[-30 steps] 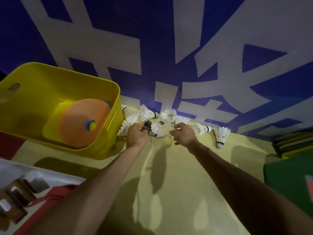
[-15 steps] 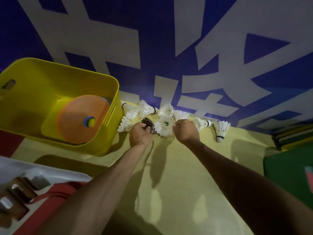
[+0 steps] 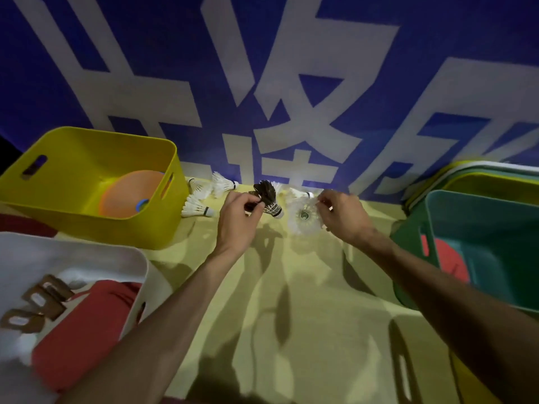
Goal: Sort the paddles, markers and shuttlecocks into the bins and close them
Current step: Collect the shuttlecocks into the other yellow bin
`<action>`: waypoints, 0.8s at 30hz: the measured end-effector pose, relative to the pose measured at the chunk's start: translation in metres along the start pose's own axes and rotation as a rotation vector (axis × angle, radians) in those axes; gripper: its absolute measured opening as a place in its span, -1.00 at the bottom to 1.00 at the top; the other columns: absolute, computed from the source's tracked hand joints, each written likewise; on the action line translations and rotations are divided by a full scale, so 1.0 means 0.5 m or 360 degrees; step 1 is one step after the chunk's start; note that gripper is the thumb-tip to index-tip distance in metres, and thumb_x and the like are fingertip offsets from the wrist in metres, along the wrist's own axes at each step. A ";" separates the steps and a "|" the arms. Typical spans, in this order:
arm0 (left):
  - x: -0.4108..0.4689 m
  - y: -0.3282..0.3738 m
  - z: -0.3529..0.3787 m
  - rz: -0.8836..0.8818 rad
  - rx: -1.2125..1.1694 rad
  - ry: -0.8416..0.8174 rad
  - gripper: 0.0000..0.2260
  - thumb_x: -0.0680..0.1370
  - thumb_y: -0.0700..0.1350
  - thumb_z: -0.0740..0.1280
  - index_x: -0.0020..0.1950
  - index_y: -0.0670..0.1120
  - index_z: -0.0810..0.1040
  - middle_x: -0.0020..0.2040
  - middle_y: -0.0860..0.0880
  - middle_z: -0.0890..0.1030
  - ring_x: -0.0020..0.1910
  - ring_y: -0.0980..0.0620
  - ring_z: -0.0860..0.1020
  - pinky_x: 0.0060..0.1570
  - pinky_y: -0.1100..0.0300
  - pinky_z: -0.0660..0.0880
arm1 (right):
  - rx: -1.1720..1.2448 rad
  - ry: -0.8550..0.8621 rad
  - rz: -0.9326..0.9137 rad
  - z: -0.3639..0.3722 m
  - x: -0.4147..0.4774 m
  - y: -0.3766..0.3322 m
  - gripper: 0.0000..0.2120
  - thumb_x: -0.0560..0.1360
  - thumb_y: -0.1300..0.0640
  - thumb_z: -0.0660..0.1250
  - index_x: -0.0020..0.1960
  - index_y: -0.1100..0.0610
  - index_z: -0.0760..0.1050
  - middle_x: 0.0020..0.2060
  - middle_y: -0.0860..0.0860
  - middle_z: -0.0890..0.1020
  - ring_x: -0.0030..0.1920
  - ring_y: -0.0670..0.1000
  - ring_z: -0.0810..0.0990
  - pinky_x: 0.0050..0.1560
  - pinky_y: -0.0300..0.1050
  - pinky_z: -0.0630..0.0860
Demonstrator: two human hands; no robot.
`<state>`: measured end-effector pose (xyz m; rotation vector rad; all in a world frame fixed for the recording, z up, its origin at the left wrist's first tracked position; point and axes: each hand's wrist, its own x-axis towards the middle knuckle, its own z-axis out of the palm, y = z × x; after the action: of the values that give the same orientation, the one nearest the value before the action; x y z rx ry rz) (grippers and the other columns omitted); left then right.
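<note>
Two pinches: left hand (image 3: 237, 220) on black shuttlecock (image 3: 267, 196), right hand (image 3: 342, 217) on white shuttlecock (image 3: 303, 215); carry lightly to teal bin (image 3: 495, 243), 3 o'clock.

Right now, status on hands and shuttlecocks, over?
Left hand pinches black shuttlecock. Right hand holds white shuttlecock. Loose shuttlecocks beside yellow bin. Teal bin uncovered, right side.
</note>
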<state>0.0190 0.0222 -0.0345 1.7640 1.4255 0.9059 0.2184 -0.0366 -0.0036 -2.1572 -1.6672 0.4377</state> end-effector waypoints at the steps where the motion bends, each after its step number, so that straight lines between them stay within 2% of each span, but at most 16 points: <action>1: -0.017 0.025 0.008 0.0024 -0.0018 0.0002 -0.91 0.52 -0.19 0.38 -0.01 -0.17 0.61 -0.05 0.00 0.48 -0.17 0.10 0.51 -0.18 0.51 0.39 | 0.0038 0.0026 0.0008 -0.022 -0.019 0.015 -0.79 0.60 0.16 0.19 0.13 0.17 0.55 -0.06 0.11 0.67 -0.20 0.07 0.64 -0.15 -0.15 0.54; 5: -0.098 0.123 0.047 0.0141 -0.0057 -0.0034 -0.91 0.51 -0.17 0.39 -0.01 -0.13 0.63 -0.09 0.04 0.53 -0.15 0.10 0.55 -0.11 0.44 0.44 | 0.0099 0.0122 -0.0023 -0.109 -0.098 0.088 -0.79 0.60 0.17 0.20 0.17 0.15 0.54 -0.04 0.10 0.67 -0.20 0.04 0.64 -0.13 -0.10 0.59; 8: -0.160 0.194 0.081 0.0299 -0.0054 -0.0126 -0.92 0.50 -0.17 0.41 -0.03 -0.11 0.64 -0.15 0.12 0.52 -0.18 0.23 0.54 -0.11 0.43 0.48 | 0.0172 0.0207 -0.0015 -0.176 -0.171 0.154 -0.80 0.58 0.19 0.23 0.15 0.16 0.56 -0.03 0.10 0.68 -0.16 0.06 0.64 -0.09 -0.08 0.59; 12: -0.242 0.277 0.146 0.0439 -0.0063 -0.0290 -0.92 0.48 -0.19 0.43 -0.04 -0.10 0.65 -0.13 0.08 0.56 -0.18 0.24 0.56 -0.13 0.50 0.44 | 0.0193 0.0340 0.0054 -0.249 -0.283 0.251 -0.78 0.57 0.20 0.24 0.15 0.17 0.57 0.00 0.11 0.68 -0.04 0.08 0.65 -0.03 -0.20 0.47; 16: -0.342 0.354 0.233 0.0523 -0.0119 -0.0450 -0.91 0.49 -0.18 0.43 -0.02 -0.11 0.65 -0.10 0.03 0.60 -0.14 0.20 0.57 -0.10 0.43 0.50 | 0.0189 0.0374 0.0237 -0.315 -0.400 0.374 -0.77 0.57 0.22 0.24 0.19 0.20 0.54 0.08 0.13 0.65 0.05 0.10 0.62 -0.02 -0.18 0.46; 20: -0.430 0.411 0.324 0.0616 -0.0122 -0.0682 -0.90 0.47 -0.18 0.44 -0.03 -0.10 0.66 -0.12 0.04 0.60 -0.14 0.17 0.56 -0.09 0.41 0.47 | 0.0098 0.0343 0.0479 -0.373 -0.509 0.502 -0.77 0.57 0.25 0.21 0.17 0.21 0.55 0.08 0.15 0.65 0.07 0.15 0.61 -0.03 -0.17 0.43; 24: -0.499 0.451 0.401 0.0757 -0.0115 -0.0873 -0.91 0.45 -0.21 0.46 -0.06 -0.13 0.67 -0.17 0.06 0.58 -0.19 0.27 0.52 -0.14 0.45 0.39 | 0.0019 0.0274 0.0625 -0.393 -0.594 0.582 -0.76 0.55 0.27 0.21 0.16 0.19 0.56 0.09 0.15 0.64 0.07 0.15 0.60 -0.04 -0.15 0.42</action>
<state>0.2642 -0.2767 0.0277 2.1224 0.6303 0.6106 0.4834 -0.4105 0.0355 -2.4398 -1.1482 0.3532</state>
